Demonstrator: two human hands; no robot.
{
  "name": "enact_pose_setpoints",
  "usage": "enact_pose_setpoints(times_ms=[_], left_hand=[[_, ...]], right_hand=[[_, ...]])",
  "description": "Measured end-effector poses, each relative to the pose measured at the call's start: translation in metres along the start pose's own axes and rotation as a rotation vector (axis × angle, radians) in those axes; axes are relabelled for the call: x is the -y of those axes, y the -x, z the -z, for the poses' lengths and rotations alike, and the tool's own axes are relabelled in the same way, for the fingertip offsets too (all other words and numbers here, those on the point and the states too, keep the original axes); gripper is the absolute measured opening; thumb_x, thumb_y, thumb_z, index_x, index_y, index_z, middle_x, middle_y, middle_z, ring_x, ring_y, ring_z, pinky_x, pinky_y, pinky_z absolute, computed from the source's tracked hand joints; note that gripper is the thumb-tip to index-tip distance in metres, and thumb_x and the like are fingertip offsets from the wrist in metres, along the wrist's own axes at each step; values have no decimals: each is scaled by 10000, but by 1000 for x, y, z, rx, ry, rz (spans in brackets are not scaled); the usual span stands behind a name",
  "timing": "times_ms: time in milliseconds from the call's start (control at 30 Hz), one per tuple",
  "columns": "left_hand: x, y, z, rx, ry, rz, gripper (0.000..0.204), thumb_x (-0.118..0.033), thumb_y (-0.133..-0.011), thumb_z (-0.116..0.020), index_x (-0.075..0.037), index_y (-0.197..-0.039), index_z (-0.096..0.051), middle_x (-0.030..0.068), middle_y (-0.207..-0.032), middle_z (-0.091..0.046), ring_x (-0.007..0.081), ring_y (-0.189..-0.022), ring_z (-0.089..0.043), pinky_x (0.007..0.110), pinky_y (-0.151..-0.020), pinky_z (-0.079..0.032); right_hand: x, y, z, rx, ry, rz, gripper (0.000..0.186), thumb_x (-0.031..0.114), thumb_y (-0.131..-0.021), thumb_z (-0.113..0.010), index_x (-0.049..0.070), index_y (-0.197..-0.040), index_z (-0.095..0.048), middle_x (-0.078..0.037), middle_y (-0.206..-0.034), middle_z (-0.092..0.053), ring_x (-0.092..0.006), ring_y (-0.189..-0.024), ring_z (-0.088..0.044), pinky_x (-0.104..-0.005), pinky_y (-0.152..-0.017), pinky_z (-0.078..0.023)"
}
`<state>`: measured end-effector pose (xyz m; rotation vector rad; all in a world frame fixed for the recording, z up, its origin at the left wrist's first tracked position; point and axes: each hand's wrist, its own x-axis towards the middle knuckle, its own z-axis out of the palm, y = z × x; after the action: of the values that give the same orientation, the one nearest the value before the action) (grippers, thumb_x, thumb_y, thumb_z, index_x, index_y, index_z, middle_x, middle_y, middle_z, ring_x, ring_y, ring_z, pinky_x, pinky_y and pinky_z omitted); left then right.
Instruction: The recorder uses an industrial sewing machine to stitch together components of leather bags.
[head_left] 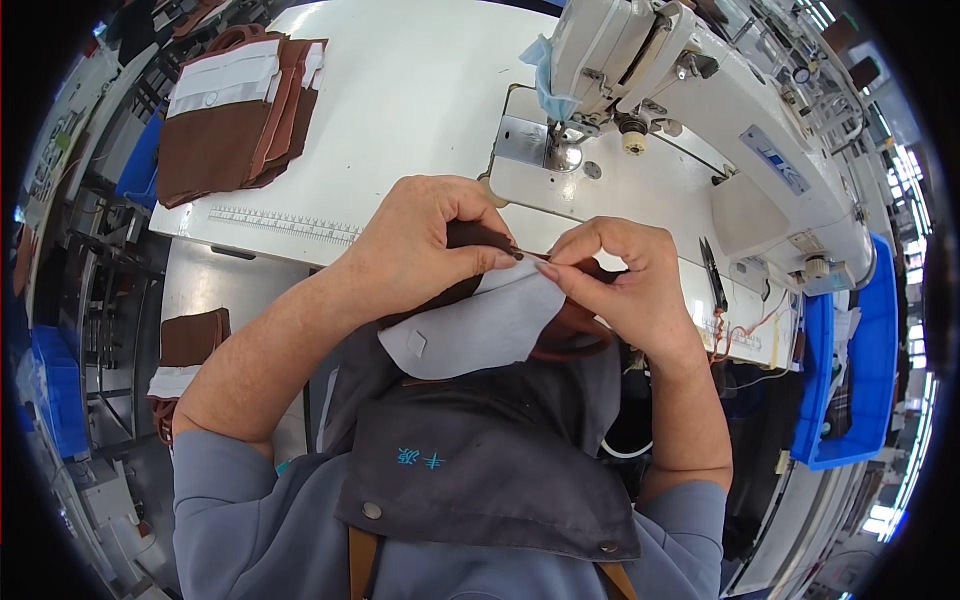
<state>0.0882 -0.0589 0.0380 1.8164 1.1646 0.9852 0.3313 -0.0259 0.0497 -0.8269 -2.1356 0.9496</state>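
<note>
Both hands hold one fabric piece [480,325] over my lap: a pale grey-white panel with dark brown cloth behind it. My left hand [425,240] grips the brown upper edge, thumb and forefinger pinched together. My right hand [625,275] pinches the same edge just to the right, fingertips almost touching the left ones. The piece hangs down onto my dark apron [490,470]. A white sewing machine [700,110] stands just beyond the hands, its needle area [565,150] above them.
A stack of brown and white fabric pieces [235,115] lies on the white table [400,90] at far left. More brown pieces [190,345] sit low left. Black scissors [712,275] lie right of my right hand. Blue bins [850,400] stand at right.
</note>
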Motion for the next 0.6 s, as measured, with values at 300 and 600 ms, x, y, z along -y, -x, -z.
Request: enact_pose_setpoints(times_ms=[300,600], left_hand=[[40,-46,-7,70,48,167,168,-109,-805,-839,-11,-914,-757,53,-847,-718,113,-801,-653,276,-750,-513],[84,-113,-21,74,-224,6,149,-171,-861,-789,-51,-949,-774,69,-871,-717,182,-809,-663,316,-752,-512]], right_hand=[[-50,-14,5,53,-26,-260,172,163,-925,-756,-8,-938,-741,-62,-728,-690,-105,-627,-542,-285,-610,-476],[-91,-53,28,62,201,-210,200,211,-887,-755,14,-921,-744,-144,-725,-686,-228,-628,-617,-348,-626,-490]])
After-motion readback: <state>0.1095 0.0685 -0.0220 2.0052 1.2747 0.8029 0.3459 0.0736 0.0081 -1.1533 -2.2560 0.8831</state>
